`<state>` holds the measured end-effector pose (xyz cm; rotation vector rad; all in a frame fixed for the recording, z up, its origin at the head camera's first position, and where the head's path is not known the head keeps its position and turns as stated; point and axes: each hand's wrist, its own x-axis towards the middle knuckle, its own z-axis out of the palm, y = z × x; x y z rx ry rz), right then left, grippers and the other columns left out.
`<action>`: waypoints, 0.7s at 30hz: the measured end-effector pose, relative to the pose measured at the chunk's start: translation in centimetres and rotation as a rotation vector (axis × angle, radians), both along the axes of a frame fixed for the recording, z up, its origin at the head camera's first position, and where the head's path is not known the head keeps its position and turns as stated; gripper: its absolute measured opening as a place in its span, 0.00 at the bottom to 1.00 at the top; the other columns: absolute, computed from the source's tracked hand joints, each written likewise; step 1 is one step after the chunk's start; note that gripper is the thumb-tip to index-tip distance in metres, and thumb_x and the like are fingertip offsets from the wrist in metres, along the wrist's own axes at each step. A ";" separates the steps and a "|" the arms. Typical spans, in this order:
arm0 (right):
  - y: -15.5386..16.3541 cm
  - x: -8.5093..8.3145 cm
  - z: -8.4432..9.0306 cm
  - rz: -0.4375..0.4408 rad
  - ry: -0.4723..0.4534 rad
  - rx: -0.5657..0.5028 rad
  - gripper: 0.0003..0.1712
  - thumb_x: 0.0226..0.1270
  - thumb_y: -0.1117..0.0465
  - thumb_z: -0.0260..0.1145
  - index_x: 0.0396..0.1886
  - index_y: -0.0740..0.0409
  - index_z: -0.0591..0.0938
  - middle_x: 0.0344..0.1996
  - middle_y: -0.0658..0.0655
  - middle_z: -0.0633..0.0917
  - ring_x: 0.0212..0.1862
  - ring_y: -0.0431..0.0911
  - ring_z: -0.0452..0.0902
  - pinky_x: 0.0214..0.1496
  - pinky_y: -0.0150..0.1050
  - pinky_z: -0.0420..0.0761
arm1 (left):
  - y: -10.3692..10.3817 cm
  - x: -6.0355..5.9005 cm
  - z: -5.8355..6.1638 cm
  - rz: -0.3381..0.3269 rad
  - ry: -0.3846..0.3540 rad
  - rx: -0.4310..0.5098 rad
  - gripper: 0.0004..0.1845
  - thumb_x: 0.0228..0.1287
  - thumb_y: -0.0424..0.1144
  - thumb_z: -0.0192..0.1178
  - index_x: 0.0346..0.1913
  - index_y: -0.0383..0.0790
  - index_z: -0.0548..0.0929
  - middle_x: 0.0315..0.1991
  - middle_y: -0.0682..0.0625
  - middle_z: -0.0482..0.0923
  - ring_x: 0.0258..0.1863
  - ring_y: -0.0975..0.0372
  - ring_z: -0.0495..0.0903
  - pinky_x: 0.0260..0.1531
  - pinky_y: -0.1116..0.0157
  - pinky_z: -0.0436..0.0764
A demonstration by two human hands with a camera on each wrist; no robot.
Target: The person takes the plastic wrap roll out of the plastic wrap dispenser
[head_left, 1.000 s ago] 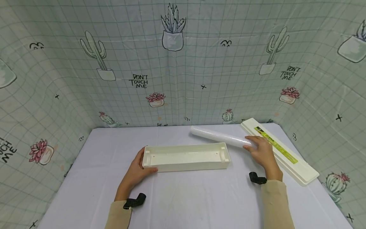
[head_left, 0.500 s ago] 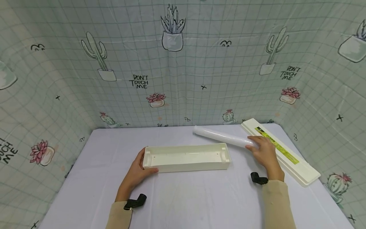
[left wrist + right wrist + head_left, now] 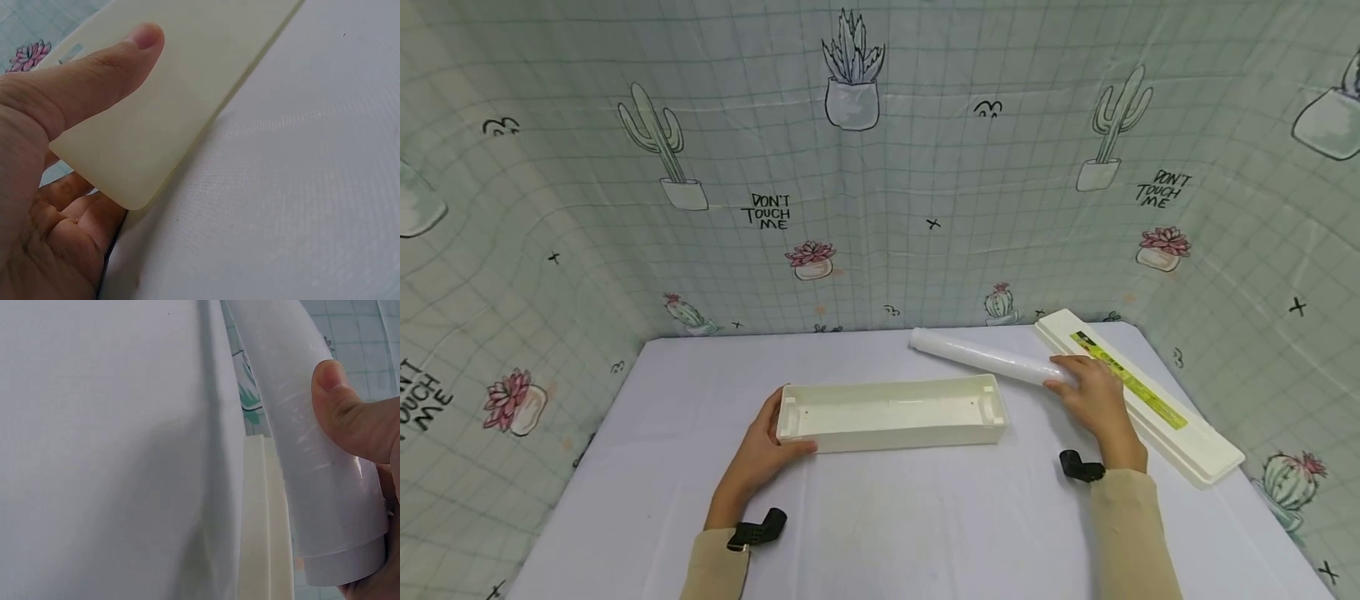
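Observation:
My left hand (image 3: 766,450) grips the left end of a long cream plastic box (image 3: 895,437), whose open top shows a hollow inside with small fittings at both ends. In the left wrist view the thumb lies flat along the box's front wall (image 3: 187,75), with the other fingers behind the end. My right hand (image 3: 1093,400) holds the near end of a white roll of plastic film (image 3: 985,358). The roll slants away to the back left, behind the box. In the right wrist view the thumb presses on the roll (image 3: 312,444) near its protruding core end (image 3: 347,565).
A long cream lid (image 3: 1187,446) with a yellow-green label (image 3: 1131,379) lies slanted along the table's right side, just beyond my right hand. White cloth covers the table (image 3: 895,525). A cactus-print curtain (image 3: 880,183) encloses the back and sides.
My right hand and the roll have shifted slightly to the right. The left hand keeps its grip on the box, which stays nearly in place.

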<state>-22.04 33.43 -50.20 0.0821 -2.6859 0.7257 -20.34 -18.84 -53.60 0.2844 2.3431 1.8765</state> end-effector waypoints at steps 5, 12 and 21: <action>0.3 0.0 -0.4 -0.017 -0.132 -0.004 0.30 0.68 0.58 0.73 0.66 0.65 0.78 0.65 0.74 0.76 0.69 0.74 0.64 0.64 0.78 0.57 | -0.1 -0.1 0.0 -0.029 -0.010 0.026 0.62 0.54 0.33 0.79 0.84 0.43 0.46 0.80 0.41 0.56 0.75 0.46 0.65 0.58 0.75 0.73; 0.3 -0.6 -0.6 0.012 -0.121 0.012 0.30 0.69 0.58 0.72 0.66 0.67 0.78 0.63 0.75 0.77 0.67 0.73 0.68 0.63 0.75 0.62 | -0.3 -0.1 0.1 -0.028 -0.005 0.031 0.62 0.55 0.34 0.79 0.84 0.44 0.46 0.80 0.41 0.55 0.76 0.46 0.64 0.59 0.76 0.72; -0.1 -0.9 -0.4 0.006 -0.146 0.010 0.30 0.69 0.60 0.72 0.66 0.68 0.77 0.64 0.76 0.76 0.68 0.73 0.68 0.66 0.74 0.63 | -0.5 -0.3 0.4 -0.034 -0.037 0.047 0.62 0.55 0.34 0.79 0.84 0.47 0.46 0.80 0.43 0.56 0.74 0.47 0.65 0.58 0.75 0.74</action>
